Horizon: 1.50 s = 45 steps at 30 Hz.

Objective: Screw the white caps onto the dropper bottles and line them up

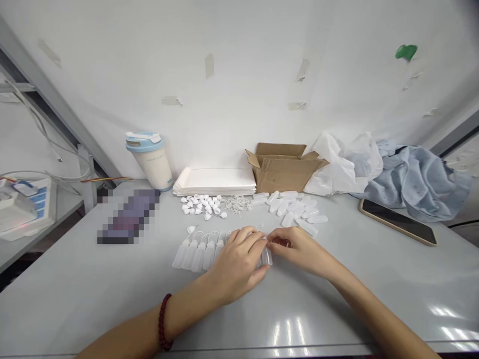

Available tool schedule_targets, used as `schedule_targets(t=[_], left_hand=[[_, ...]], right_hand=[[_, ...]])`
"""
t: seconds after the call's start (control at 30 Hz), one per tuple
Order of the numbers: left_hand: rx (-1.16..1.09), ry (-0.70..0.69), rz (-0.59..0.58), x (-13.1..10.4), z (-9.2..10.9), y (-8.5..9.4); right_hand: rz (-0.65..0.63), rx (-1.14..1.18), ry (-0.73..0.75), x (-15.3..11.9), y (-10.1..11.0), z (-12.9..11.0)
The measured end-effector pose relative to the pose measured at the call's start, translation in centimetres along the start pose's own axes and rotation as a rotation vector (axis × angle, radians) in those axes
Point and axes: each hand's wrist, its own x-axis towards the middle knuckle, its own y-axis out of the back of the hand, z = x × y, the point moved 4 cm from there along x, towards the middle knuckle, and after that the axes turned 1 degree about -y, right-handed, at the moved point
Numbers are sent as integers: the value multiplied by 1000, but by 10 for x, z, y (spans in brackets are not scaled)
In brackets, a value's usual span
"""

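Note:
A row of small translucent plastic bottles (198, 257) with white string loops at their tops lies on the table. My left hand (239, 264) covers the right part of this row. Its fingers and thumb close around the end bottle (267, 257), hiding most of it. Against the top of that bottle, my right hand (294, 247) has thumb and fingers pinched together; whatever they hold is hidden. One white cap (192, 229) rests behind the row. Farther back are a pile of white caps (202, 205), a heap of white strings (238, 204) and loose translucent bottles (295, 208).
Along the wall stand a cup with a blue lid (151, 162), a stack of white sheets or trays (217, 180), an open cardboard box (284, 172) and a white plastic bag (340, 167). A phone (398, 222) lies before blue cloth (419, 179) at right.

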Motion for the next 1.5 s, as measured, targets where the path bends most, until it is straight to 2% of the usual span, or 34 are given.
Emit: schedule_targets(t=[0.27,0.77,1.3,1.5], left_hand=[[45,39,-105,1,3,-6],[62,30,-129,-5,1,-6],[26,32,-78,-6,1,-4],[-20,83,17,-1,-10,6]], right_hand=[[-63,-2,-8,1,-6,5],[-75,28,-29,3,-8,11],[-60,-2,-21,3,-1,10],[69,-99,-54,3,19,15]])
